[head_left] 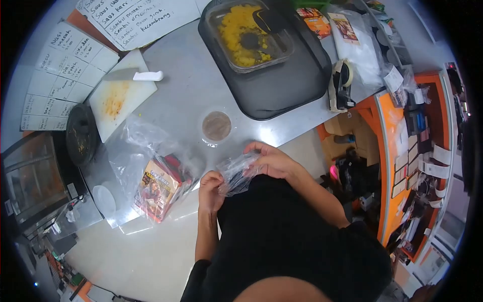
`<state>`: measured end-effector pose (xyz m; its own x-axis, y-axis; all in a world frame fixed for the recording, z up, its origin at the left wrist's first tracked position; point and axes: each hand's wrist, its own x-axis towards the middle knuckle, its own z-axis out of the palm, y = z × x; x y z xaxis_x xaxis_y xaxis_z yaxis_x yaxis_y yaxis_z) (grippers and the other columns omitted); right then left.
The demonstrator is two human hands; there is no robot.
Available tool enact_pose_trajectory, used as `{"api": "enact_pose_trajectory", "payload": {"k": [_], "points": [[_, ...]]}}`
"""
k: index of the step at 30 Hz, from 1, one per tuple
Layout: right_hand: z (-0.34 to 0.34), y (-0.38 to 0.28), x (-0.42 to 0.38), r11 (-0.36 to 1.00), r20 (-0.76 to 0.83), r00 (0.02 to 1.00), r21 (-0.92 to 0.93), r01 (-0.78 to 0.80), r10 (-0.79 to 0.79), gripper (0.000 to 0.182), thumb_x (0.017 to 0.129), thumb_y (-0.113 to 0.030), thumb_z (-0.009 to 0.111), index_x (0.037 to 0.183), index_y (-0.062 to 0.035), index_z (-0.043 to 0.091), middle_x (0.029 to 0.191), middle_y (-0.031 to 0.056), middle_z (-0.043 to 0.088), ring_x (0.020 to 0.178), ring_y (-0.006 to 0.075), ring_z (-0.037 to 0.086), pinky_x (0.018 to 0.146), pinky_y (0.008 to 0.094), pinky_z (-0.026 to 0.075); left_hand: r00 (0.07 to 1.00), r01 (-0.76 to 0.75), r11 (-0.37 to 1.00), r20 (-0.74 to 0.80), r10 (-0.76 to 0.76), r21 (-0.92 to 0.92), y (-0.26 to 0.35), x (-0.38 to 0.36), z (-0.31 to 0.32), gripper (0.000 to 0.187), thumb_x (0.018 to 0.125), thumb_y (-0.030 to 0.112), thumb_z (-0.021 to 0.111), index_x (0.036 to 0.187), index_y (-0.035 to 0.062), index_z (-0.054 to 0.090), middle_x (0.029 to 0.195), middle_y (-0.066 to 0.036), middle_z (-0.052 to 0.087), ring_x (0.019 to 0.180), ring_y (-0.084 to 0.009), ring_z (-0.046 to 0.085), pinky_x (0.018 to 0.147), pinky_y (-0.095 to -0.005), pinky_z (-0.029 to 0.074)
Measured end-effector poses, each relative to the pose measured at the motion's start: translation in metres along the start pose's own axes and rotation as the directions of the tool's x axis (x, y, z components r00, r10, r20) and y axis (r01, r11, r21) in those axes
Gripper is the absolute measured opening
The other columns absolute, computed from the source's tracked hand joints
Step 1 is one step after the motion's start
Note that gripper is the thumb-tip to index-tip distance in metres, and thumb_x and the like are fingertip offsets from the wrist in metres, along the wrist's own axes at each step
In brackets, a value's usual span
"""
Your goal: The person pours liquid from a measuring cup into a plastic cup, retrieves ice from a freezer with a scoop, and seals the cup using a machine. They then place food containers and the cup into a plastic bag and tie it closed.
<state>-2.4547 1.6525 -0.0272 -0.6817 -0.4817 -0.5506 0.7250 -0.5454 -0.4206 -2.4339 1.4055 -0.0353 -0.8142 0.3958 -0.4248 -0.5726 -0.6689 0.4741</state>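
Note:
A crumpled clear plastic bag (236, 175) is stretched between my two hands, close to my body at the counter's front edge. My left hand (211, 190) pinches its left side with curled fingers. On the other side, the fingers of my right hand (269, 160) grip the plastic. Just beyond the bag, a small round clear cup with brown contents (217, 126) stands on the metal counter (186, 95). To the left of my left hand, a large clear plastic bag (136, 138) lies around a printed colourful packet (159, 187).
A black tray (282, 95) bears a clear container of yellow food (241, 38). A knife (146, 76) rests on a white cutting board (113, 100), beside a black round pan or lid (81, 135). A clear lid (104, 200) lies at left, a tape roll (345, 74) at right.

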Motion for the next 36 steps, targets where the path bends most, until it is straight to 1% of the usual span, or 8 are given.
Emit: {"api": "enact_pose_trajectory", "payload": {"k": [3,11,13,14,16,20,30,36], "points": [[-0.021,0.0,0.002,0.995,0.127,0.992,0.094,-0.033,0.021,0.033,0.086,0.003,0.058,0.117,-0.0041,0.048,0.094,0.0128,0.064,0.079,0.0204,0.067,0.075,0.0324,0.055,0.944,-0.25,0.605,0.051,0.326,0.756,-0.013,0.008,0.024,0.016,0.092,0.002,0.055,0.104,0.0031,0.065,0.077,-0.001,0.058,0.062,-0.0064,0.049,0.054,-0.0224,0.039],[-0.036,-0.002,-0.002,0.918,0.142,0.981,-0.358,0.173,-0.13,0.016,0.087,0.002,0.057,0.101,-0.006,0.061,0.088,0.005,0.056,0.069,0.0188,0.055,0.064,0.0265,0.046,0.874,-0.149,0.978,-0.443,0.2,0.148,-0.043,0.019,0.062,0.023,0.096,0.007,0.052,0.117,0.0061,0.062,0.081,-0.001,0.058,0.063,-0.0028,0.047,0.051,-0.0172,0.034],[-0.017,-0.001,0.006,0.094,0.357,0.788,-0.883,0.459,-0.501,0.011,0.084,-0.001,0.062,0.094,-0.0038,0.064,0.098,0.0125,0.054,0.077,0.0248,0.059,0.063,0.0296,0.048,0.962,-0.101,0.994,-0.252,0.108,0.044,-0.049,0.012,0.033,0.025,0.093,0.003,0.053,0.116,0.0043,0.062,0.081,-0.001,0.057,0.066,-0.0091,0.051,0.057,-0.0237,0.042],[-0.005,-0.002,0.006,0.089,0.362,0.786,-0.882,0.463,-0.502,0.011,0.084,-0.001,0.062,0.094,-0.0038,0.064,0.098,0.0125,0.054,0.077,0.0248,0.059,0.063,0.0296,0.048,0.962,-0.106,0.993,-0.249,0.114,0.044,-0.048,0.013,0.035,0.025,0.093,0.003,0.053,0.116,0.0043,0.062,0.081,-0.001,0.057,0.066,-0.0091,0.051,0.057,-0.0237,0.042],[0.017,-0.002,0.005,-0.045,0.275,0.737,-0.948,0.317,-0.617,0.025,0.079,-0.004,0.065,0.103,-0.0013,0.061,0.108,0.019,0.048,0.083,0.0369,0.059,0.067,0.0417,0.052,0.929,-0.213,0.505,0.013,0.37,0.836,-0.044,0.022,0.042,0.029,0.087,-0.001,0.056,0.115,0.0042,0.062,0.075,-0.003,0.054,0.073,-0.0148,0.055,0.065,-0.0304,0.047],[0.029,0.001,0.007,-0.097,0.099,0.884,-0.993,0.061,-0.456,0.036,0.074,-0.006,0.069,0.108,-0.002,0.06,0.116,0.0194,0.045,0.094,0.0384,0.061,0.073,0.0482,0.054,0.861,0.16,-0.149,-0.064,0.505,0.976,-0.029,0.029,0.064,0.042,0.076,0.001,0.063,0.118,0.0076,0.062,0.094,-0.017,0.054,0.081,-0.0319,0.062,0.069,-0.0409,0.051],[0.019,0.025,0.029,0.004,-0.209,0.862,-0.972,-0.233,-0.462,0.025,0.075,-0.016,0.067,0.091,0.004,0.068,0.12,0.0247,0.053,0.103,0.0389,0.06,0.089,0.0449,0.049,0.932,0.051,-0.356,0.084,0.354,0.933,-0.013,0.021,0.037,0.046,0.067,-0.003,0.058,0.11,0.0102,0.065,0.11,-0.02,0.055,0.091,-0.0416,0.06,0.075,-0.0483,0.05],[0.082,-0.057,0.005,-0.321,0.438,0.653,-0.899,0.299,-0.618,0.039,0.066,-0.016,0.075,0.103,-0.007,0.066,0.122,0.0196,0.05,0.108,0.0377,0.052,0.077,0.0482,0.049,0.937,-0.149,-0.484,0.279,0.209,0.862,0.004,0.031,0.002,0.033,0.061,0.003,0.066,0.094,0.0043,0.059,0.088,-0.02,0.061,0.087,-0.0394,0.059,0.076,-0.0461,0.046]]}}
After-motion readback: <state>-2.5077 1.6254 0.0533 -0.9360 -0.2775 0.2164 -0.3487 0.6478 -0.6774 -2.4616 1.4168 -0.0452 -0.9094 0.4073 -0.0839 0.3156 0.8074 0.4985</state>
